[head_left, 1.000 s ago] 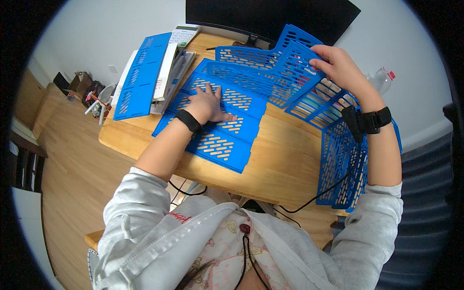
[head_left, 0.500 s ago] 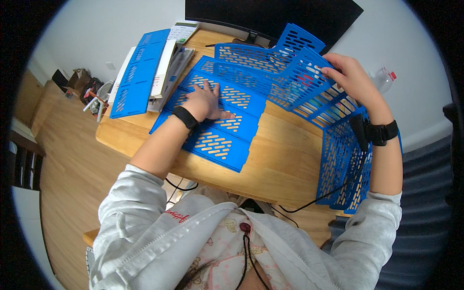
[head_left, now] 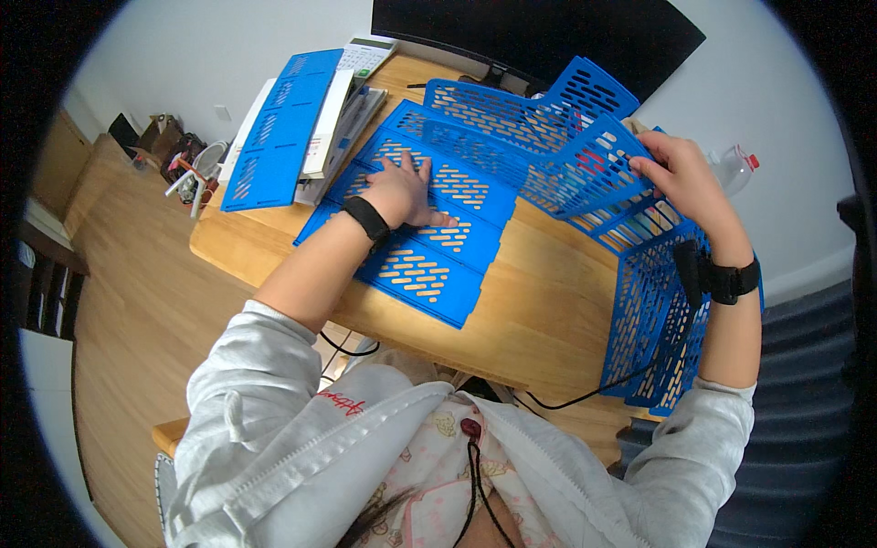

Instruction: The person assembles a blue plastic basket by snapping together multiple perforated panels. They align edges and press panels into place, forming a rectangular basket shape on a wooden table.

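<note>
A blue perforated plastic panel (head_left: pixel 470 260) with several slotted sections lies flat on the wooden desk. My left hand (head_left: pixel 399 194) presses on it, palm down with fingers spread. Joined to its far side, as far as I can see, are upright slotted blue dividers (head_left: pixel 493 114), stepped in outline like a file rack. My right hand (head_left: pixel 674 169) pinches the upper edge of the slanted divider (head_left: pixel 594 160) at the right, thumb on the near face. The fingers behind that edge are partly hidden. Through its slots show colourful things I cannot make out.
Another long blue panel (head_left: pixel 281 137) rests on white boxes or books at the left, by a calculator (head_left: pixel 365 55). More slotted blue pieces (head_left: pixel 639 320) stand at the desk's right edge. A black monitor (head_left: pixel 539 36) is at the back, a red-capped clear bottle (head_left: pixel 734 169) behind my right hand.
The whole view has shifted a little. My left hand stays spread on the flat panel, and my right hand keeps its hold on the slanted divider, whose edge appears slightly lower.
</note>
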Demonstrator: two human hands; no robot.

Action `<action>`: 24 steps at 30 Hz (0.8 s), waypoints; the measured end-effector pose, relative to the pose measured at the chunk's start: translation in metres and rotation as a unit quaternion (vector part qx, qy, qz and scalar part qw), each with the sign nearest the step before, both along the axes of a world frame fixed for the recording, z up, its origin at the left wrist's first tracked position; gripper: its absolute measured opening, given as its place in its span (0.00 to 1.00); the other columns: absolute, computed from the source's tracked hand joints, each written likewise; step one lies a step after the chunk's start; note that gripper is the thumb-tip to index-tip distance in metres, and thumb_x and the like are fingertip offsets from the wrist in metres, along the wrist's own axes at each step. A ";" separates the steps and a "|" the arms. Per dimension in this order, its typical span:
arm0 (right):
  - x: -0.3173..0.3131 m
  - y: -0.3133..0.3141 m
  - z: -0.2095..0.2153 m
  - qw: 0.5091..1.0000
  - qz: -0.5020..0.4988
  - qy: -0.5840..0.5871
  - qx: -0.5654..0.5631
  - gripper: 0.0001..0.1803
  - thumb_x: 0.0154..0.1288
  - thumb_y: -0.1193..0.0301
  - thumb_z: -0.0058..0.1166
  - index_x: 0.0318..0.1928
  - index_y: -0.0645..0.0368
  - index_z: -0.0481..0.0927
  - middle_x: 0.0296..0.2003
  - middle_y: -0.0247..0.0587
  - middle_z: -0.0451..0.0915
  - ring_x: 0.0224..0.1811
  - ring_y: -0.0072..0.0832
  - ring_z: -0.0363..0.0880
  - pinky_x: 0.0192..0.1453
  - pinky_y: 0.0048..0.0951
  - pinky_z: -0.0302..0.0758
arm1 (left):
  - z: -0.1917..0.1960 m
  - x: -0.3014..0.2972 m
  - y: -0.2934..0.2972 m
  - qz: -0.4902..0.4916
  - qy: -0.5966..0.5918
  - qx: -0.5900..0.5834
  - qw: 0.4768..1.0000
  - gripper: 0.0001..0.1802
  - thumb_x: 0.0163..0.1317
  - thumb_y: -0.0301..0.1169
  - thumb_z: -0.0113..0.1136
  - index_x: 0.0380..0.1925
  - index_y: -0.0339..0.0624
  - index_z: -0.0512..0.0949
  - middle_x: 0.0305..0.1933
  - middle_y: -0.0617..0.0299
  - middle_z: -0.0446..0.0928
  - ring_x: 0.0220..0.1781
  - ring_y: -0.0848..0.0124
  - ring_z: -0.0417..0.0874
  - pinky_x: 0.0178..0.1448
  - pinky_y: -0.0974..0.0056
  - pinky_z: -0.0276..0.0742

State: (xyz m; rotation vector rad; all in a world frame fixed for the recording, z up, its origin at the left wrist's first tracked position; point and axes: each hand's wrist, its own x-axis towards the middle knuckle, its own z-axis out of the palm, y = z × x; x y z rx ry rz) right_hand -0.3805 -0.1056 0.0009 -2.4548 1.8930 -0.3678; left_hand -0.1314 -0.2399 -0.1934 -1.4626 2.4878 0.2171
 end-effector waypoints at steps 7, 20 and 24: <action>0.001 -0.005 0.009 1.000 -0.002 0.000 0.028 0.06 0.61 0.73 0.51 0.36 0.64 0.75 0.22 0.33 0.73 0.23 0.18 0.70 0.26 0.20 0.68 | -0.001 -0.001 0.000 0.002 -0.005 0.006 1.000 0.68 0.32 0.77 0.50 0.67 0.46 0.42 0.70 0.42 0.40 0.67 0.36 0.46 0.58 0.33 0.60; -0.001 0.015 0.010 0.994 -0.053 -0.055 0.079 0.06 0.60 0.74 0.51 0.31 0.66 0.73 0.19 0.37 0.72 0.19 0.20 0.72 0.24 0.23 0.68 | 0.000 -0.002 0.001 0.003 -0.001 0.017 1.000 0.67 0.33 0.77 0.50 0.68 0.48 0.42 0.71 0.44 0.39 0.69 0.38 0.45 0.60 0.36 0.59; -0.002 0.016 0.013 0.994 -0.052 -0.007 0.093 0.07 0.60 0.74 0.52 0.29 0.65 0.72 0.18 0.39 0.72 0.18 0.21 0.72 0.23 0.24 0.68 | -0.001 -0.001 0.001 0.008 0.010 0.015 1.000 0.67 0.33 0.77 0.50 0.68 0.48 0.42 0.71 0.46 0.39 0.69 0.39 0.45 0.60 0.35 0.58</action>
